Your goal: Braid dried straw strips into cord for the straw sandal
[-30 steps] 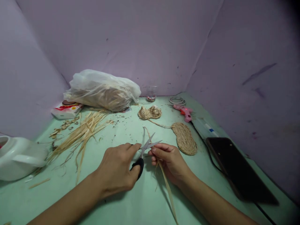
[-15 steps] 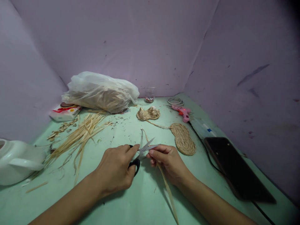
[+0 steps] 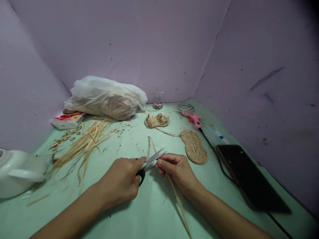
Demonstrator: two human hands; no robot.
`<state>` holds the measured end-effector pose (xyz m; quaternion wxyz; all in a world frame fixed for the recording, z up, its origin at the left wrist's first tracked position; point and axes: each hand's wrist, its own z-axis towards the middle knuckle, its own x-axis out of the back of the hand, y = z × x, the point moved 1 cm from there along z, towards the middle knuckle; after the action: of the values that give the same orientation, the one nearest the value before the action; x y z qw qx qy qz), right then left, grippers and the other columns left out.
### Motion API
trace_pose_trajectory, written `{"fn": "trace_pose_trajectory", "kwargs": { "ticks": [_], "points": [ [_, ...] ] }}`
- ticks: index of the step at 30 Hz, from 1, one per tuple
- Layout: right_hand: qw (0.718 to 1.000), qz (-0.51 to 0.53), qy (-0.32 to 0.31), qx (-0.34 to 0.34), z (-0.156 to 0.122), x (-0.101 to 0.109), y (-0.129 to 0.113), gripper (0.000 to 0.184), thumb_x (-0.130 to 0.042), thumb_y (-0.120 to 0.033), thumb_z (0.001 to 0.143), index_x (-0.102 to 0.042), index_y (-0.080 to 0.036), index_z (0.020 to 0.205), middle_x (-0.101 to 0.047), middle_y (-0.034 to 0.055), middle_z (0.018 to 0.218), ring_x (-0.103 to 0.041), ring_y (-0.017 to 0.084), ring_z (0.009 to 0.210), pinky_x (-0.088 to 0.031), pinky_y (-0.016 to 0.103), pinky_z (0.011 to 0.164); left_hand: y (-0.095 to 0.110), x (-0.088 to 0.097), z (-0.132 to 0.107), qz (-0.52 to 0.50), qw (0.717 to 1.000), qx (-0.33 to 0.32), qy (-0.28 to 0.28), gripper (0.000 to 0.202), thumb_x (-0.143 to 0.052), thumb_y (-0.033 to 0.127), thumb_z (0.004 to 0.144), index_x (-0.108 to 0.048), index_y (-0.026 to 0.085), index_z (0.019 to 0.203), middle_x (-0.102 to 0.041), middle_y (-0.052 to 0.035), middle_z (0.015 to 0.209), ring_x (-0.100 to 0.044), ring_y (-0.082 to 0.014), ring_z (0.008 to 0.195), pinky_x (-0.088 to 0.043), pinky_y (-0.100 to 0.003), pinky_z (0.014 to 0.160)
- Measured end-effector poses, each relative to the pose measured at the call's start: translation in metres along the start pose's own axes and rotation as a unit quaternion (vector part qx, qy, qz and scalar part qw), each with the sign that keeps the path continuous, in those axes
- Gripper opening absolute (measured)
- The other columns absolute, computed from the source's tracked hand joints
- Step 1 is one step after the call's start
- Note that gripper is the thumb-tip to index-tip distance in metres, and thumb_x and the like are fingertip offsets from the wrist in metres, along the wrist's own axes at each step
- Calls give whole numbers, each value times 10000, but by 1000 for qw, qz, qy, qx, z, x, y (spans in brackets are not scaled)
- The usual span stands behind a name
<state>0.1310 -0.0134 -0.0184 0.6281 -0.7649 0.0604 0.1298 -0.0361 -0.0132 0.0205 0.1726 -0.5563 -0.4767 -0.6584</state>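
Note:
My left hand is closed round the black handles of a pair of scissors, whose blades are nearly together and point up to the right. Pinched in the fingers of my right hand is a pale straw strip. One end trails down toward me; a thin twisted part rises beyond the blades. The blades lie right beside my right fingertips, across the strip. Behind them sits a coiled, braided straw piece shaped like a sole, joined by a cord to a smaller straw piece.
Left lie loose straw strips, a white watering can, a small box and a plastic bag. Right are a pink glue gun with a black cord, a coiled cable and a dark phone. A bead jar stands behind.
The scissor blades have moved closer together, and my left hand has shifted slightly left and down. My right hand stays nearly in place with the strip.

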Motion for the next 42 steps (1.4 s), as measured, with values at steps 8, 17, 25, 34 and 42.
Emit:
{"fn": "trace_pose_trajectory", "kwargs": {
  "ticks": [8,17,25,34,42],
  "points": [
    [993,97,-16,-66,2,0,6,218,-687,-233,593,-651,-112,771,-623,29,610,-500,64,458,-415,208,462,-8,2,9,-239,959,91,119,245,-486,180,671,-540,169,909,-568,8,621,-505,-108,534,-369,-202,500],
    [977,100,-120,-143,-9,-16,12,213,-686,-254,617,-642,-97,755,-610,28,607,-534,72,470,-458,219,481,-4,-13,20,-564,778,215,173,382,-627,194,574,-472,138,919,-525,36,490,-493,-96,422,-303,-166,369],
    [965,100,-150,-190,-10,-12,8,238,-605,-287,706,-636,-81,820,-625,83,723,-575,106,569,-476,251,544,-16,1,22,-558,761,204,261,394,-652,171,541,-480,154,895,-529,41,524,-507,-91,446,-300,-156,360],
    [974,89,-127,-166,-9,-13,12,225,-669,-263,637,-625,-96,781,-603,36,627,-537,86,519,-447,228,491,-12,-2,22,-559,765,187,259,387,-636,163,551,-479,152,904,-530,39,525,-507,-97,457,-316,-166,369],
    [981,70,-115,-143,-9,-14,10,233,-707,-283,565,-590,-107,663,-574,9,539,-496,72,442,-392,226,469,-15,1,21,-542,778,187,255,396,-642,196,574,-489,151,936,-547,24,557,-515,-97,478,-293,-156,373]
  ]
}}
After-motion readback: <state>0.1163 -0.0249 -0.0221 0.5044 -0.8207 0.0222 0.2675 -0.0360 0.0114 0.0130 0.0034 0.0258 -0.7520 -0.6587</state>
